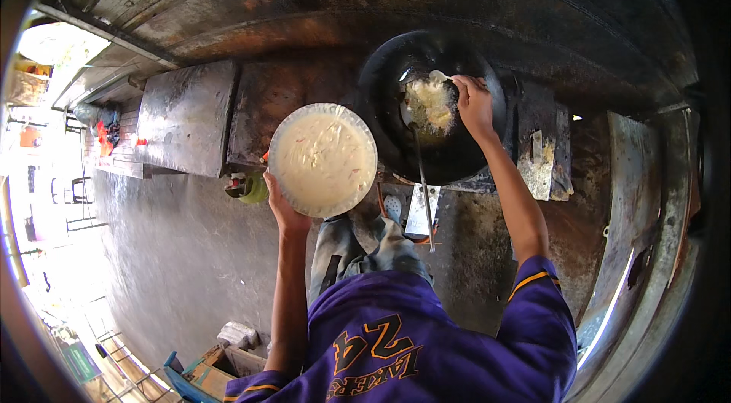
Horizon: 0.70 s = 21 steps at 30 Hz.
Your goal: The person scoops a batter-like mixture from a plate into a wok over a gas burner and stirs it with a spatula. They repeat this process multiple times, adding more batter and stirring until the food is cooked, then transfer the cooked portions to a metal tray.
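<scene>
My left hand grips the rim of a round bowl and holds it up beside the wok. Pale batter with small reddish bits fills the bowl. Over the black wok is my right hand, pinching a small light-coloured spoon. Just under the spoon, a bubbling patch of batter fries in oil at the wok's middle. A long-handled metal ladle rests in the wok; its bowl end lies at the left of the batter and its handle reaches over the near rim.
Left of the wok runs a sooty counter with a metal panel. A yellow-green container stands below its edge. Scorched boards lie right of the wok. A wooden crate and a pale block are on the floor behind me, to the left.
</scene>
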Motion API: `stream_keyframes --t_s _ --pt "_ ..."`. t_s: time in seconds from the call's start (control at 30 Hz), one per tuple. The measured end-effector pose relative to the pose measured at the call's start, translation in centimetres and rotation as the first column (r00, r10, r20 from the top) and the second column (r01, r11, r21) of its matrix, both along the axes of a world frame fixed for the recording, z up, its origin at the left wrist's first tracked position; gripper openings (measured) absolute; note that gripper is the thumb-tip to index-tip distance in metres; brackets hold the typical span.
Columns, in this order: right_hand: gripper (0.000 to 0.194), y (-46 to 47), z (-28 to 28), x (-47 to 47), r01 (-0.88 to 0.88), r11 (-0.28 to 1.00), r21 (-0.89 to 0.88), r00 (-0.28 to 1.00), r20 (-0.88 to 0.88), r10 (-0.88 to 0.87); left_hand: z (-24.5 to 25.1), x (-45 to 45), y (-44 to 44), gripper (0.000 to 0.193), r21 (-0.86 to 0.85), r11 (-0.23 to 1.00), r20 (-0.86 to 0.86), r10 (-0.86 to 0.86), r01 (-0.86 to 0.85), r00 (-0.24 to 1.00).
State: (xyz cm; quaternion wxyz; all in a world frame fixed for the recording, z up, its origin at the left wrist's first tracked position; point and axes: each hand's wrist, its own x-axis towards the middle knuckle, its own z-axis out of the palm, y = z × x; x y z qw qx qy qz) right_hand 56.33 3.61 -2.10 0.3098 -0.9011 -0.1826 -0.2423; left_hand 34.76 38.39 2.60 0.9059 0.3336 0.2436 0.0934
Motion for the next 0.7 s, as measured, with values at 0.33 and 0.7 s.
stream_keyframes --t_s 0.33,0.7 --pt "0.012 -1.7 0.4 2.1 0.715 0.273 0.644 0.681 -0.73 -0.059 -1.6 -2.3 7.1 0.064 -0.079 0.997 -0.018 -0.008 0.006 1.0" --pt "0.027 18.7 13.5 -4.8 0.547 0.267 0.794 0.697 -0.608 0.38 -7.0 -2.2 21.4 0.053 -0.001 0.996 -0.01 0.091 -0.091 0.996"
